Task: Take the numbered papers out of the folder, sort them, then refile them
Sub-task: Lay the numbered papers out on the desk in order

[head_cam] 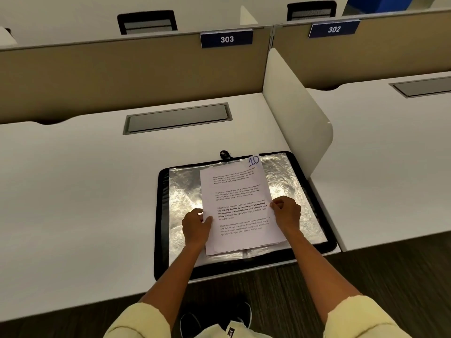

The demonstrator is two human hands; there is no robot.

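Fingers of both hands, left hand [196,225] and right hand [286,212], pinch one paper stack [238,203], topped "10", over one open folder [292,176].

1 folder [305,172], 1 paper stack [238,206], 2 hands (L [195,226], R [288,212]), 2 desk no. signs: 303 [227,39], 302 [333,29].

Silver, black-edged folder [302,191]; white papers [240,191]
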